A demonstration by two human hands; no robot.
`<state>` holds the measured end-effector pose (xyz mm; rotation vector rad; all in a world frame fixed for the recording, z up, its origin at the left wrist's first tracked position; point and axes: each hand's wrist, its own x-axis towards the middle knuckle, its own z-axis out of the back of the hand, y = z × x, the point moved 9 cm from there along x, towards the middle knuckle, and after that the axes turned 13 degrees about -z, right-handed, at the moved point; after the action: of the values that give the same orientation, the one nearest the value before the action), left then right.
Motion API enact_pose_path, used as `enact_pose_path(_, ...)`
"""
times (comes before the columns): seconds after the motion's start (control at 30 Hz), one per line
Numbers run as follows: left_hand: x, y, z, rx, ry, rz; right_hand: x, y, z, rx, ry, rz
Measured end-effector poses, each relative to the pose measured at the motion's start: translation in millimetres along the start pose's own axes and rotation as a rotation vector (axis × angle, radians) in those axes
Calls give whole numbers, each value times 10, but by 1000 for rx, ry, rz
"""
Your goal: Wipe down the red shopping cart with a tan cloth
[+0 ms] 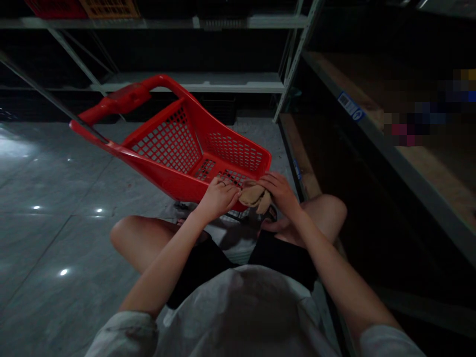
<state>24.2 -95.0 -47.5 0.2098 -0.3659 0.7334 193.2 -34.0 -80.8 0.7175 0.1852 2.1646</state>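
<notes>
Left hand (217,198) half closed, fingers curled against the side of a crumpled tan fabric bundle (253,196), a thin ring (222,183) on one finger. Right hand (278,196) also half closed, fingers arched over the top of the same bundle. Bundle pinched between both hands near the centre of the view, its soft, matte folds doubled over and too bunched to identify, a two-handed grip apparently keeping the loose cloth gathered.

Just beyond the hands, at 11 o'clock, a red plastic trolley basket (232,151) with lattice-perforated walls and a glossy, moulded rim, its near corner right beneath the bundle, probably within easy reach for that reason. Long, rounded red handle (115,99) at the basket's far end, around 10 o'clock. Thin metal wheel frame (230,215) under the near corner, partly hidden.

Bent left knee (137,238) and right knee (325,215) on either side, black shorts (204,270) between them, a low, folded posture bringing the hands down to basket height. Polished grey stone-look floor (55,173) at 9 o'clock; pale steel shelving (193,82) at 12 o'clock; wood-topped shelves (427,168) at 2 o'clock, with a blue label (350,106) on the metal edge.
</notes>
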Motion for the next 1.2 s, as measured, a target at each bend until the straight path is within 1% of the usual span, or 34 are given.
enact_pose_path(0.07,-62,-9,32,-17,9,-6,145,-69,58,34,-59,-14)
enact_pose_path(0.13,-131,-4,63,-38,12,7,222,24,40,69,-102,-16)
enact_pose_path(0.2,-196,37,94,-57,6,43,198,257,-57,98,-112,-11)
enact_pose_path(0.3,-271,167,110,-79,6,115,33,749,-271,106,-61,25)
enact_pose_path(0.37,-300,265,102,-87,18,145,-58,1030,-384,75,-27,35)
enact_pose_path(0.43,-316,342,94,-91,30,149,-70,1193,-458,27,-4,15)
enact_pose_path(0.5,-331,400,94,-82,38,147,-17,1234,-506,-34,13,-15)
enact_pose_path(0.57,-351,436,97,-72,44,147,49,1201,-547,-98,39,-6)
enact_pose_path(0.63,-369,440,101,-77,40,145,90,1121,-571,-141,66,54)
enact_pose_path(0.73,-376,385,124,-112,-1,126,93,939,-551,-164,104,246)
enact_pose_path(0.83,-360,305,169,-142,-53,111,134,614,-456,-203,142,437)
enact_pose_path(0.9,-346,256,195,-150,-67,98,235,329,-388,-253,169,502)
enact_pose_path(1.0,-336,219,219,-146,-77,72,429,-57,-347,-338,203,495)
enact_pose_path(1.07,-347,255,213,-145,-89,78,532,-205,-359,-360,206,435)
enact_pose_path(1.13,-373,344,186,-135,-97,108,604,-246,-387,-358,192,344)
enact_pose_path(1.2,-421,470,154,-101,-96,155,645,-173,-426,-359,182,277)
